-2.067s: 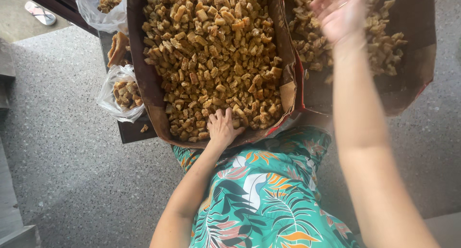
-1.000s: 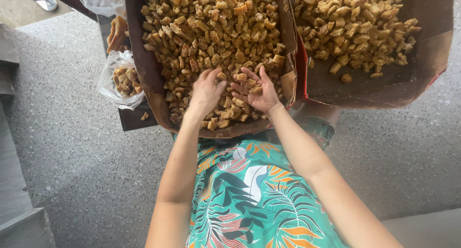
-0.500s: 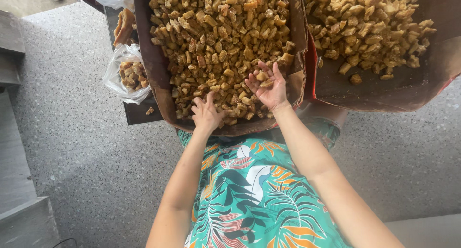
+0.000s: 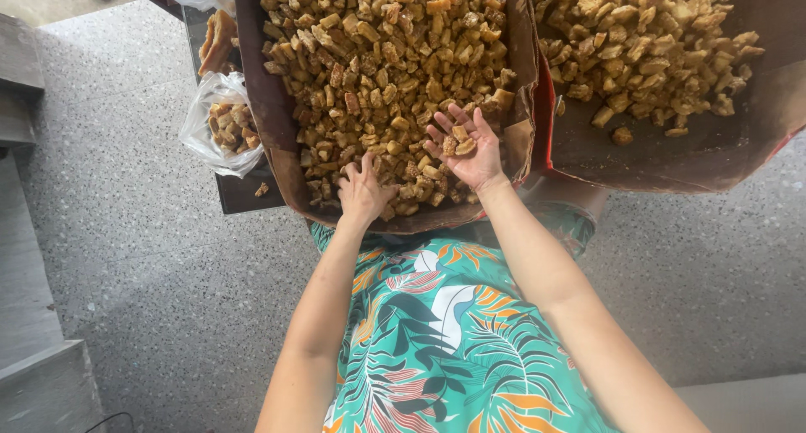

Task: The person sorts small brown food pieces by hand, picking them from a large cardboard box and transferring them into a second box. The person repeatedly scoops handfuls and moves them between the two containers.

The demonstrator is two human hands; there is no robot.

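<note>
- the big paper-lined tray [image 4: 277, 122] holds a deep heap of golden-brown fried pieces [image 4: 378, 55], chunky and uneven, some pale yellow, some darker with reddish-brown edges, filling it nearly wall to wall.
- the right hand [image 4: 466, 148] lies palm up over the tray's near right corner, fingers spread and loosely open, with a few of the fried pieces resting loose on the palm; nothing is pinched.
- the left hand [image 4: 363, 190] lies palm down at the tray's near edge, fingers splayed on the heap and touching the pieces, not closed on any.
- a second tray [image 4: 739, 139] stands just beside the big tray's right wall, with a thinner layer of the same pieces and bare brown lining at its near side.
- a clear plastic bag [image 4: 214, 122] with some pieces in it sits against the big tray's left wall.
- a leaf-print garment [image 4: 453, 341] shows below the tray's near edge.
</note>
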